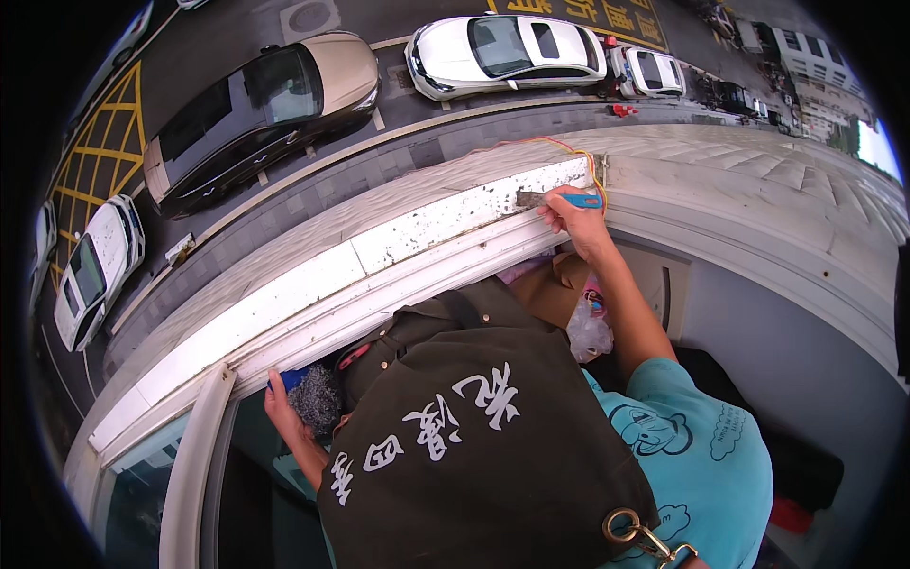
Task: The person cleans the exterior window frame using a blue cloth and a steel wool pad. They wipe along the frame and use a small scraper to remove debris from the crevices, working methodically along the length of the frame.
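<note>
My right hand grips a scraper by its blue handle. Its dark, worn blade rests at the outer window sill, a white surface with dark specks and chipped spots. Beside the hand, red and yellow wires run over the sill's end. At the lower left, my left hand is by the inner edge of the window frame, around a blue thing with a grey, fuzzy scouring pad or brush head. A dark apron bearing writing covers my front.
A sliding window sash stands left of my left hand. Beyond the sill lies a drop to a street with parked cars. A clear plastic bag is under my right forearm. A grey wall stands at right.
</note>
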Tool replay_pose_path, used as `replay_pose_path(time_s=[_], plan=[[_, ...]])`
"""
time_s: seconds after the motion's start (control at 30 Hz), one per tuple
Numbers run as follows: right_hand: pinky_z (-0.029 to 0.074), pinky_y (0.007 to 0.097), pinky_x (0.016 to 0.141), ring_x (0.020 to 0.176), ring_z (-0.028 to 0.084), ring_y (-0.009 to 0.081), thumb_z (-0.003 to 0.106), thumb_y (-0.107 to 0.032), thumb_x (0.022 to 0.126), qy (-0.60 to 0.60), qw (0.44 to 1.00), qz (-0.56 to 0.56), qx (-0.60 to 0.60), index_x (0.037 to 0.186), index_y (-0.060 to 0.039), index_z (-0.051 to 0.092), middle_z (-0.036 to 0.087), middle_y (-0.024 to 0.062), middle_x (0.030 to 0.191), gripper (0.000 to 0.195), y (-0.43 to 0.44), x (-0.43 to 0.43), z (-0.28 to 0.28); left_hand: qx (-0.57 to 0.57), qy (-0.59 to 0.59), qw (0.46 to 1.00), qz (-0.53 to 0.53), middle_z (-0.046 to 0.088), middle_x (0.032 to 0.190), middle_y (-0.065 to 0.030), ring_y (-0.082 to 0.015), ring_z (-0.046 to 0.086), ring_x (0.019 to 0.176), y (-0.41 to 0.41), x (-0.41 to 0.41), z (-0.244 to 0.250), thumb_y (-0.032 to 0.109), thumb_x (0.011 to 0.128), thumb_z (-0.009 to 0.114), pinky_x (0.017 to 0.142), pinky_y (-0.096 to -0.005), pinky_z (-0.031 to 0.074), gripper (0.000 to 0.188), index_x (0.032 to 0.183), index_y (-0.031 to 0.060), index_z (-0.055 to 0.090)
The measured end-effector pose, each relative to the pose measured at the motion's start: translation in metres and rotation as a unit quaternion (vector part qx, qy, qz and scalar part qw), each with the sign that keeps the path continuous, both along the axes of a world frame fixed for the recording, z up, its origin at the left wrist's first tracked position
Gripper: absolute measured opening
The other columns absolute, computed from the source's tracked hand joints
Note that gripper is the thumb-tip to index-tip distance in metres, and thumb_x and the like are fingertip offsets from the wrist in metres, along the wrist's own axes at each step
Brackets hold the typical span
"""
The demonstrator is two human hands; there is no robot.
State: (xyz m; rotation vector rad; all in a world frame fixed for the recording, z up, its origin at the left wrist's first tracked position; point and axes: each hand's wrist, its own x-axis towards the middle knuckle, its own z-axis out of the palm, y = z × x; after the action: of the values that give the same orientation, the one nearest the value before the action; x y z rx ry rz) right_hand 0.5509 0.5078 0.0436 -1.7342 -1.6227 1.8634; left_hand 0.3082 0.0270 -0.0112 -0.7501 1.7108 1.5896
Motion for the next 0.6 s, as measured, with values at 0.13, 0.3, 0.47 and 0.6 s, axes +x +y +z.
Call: replay_pose_path(time_s=[0.13,0.3,0.47,0.6], plan=[[0.045,0.0224,0.052,0.061,0.057,0.009,0.06,-0.013,0.09,-0.021,1.0,0.007,0.018,0.086,-0.003,0.063,0.068,0.0075,0.078,0.011,0.024,0.02,0.0,-0.01,0.006,1.0,0.002,0.066,0.091,-0.0065,-0.0136,0.063,0.076,-0.002,0.0,0.0,0.033,0.095,0.059,0.068,-0.0283,0.052,0.034,0.099,0.0001,0.063],[0.045,0.0226,0.053,0.061,0.057,0.0092,0.062,-0.014,0.09,-0.026,0.999,0.028,-0.015,0.086,-0.0032,0.063,0.067,0.007,0.077,0.012,0.021,0.027,-0.017,-0.015,0.026,1.0,-0.002,0.067,0.093,-0.0069,-0.014,0.063,0.078,0.0,0.0,-0.003,0.034,0.095,0.06,0.07,-0.0288,0.052,0.034,0.1,-0.0003,0.063],[0.045,0.0225,0.049,0.056,0.058,0.0107,0.062,-0.015,0.09,-0.011,0.997,0.059,-0.056,0.084,-0.0033,0.063,0.067,0.0071,0.074,0.013,0.007,0.008,-0.019,-0.027,0.009,1.0,-0.002,0.067,0.094,-0.0068,-0.0139,0.063,0.079,-0.003,0.0,-0.003,0.034,0.095,0.059,0.071,-0.0288,0.052,0.036,0.103,-0.0008,0.063],[0.048,0.0244,0.052,0.058,0.059,0.0114,0.061,-0.014,0.087,-0.062,0.998,0.0,0.026,0.082,-0.0026,0.064,0.067,0.0069,0.073,0.013,0.031,0.025,-0.013,-0.025,0.023,0.999,0.003,0.067,0.093,-0.0067,-0.0137,0.063,0.079,-0.01,0.001,-0.011,0.034,0.095,0.059,0.07,-0.0288,0.052,0.035,0.102,-0.0003,0.063]])
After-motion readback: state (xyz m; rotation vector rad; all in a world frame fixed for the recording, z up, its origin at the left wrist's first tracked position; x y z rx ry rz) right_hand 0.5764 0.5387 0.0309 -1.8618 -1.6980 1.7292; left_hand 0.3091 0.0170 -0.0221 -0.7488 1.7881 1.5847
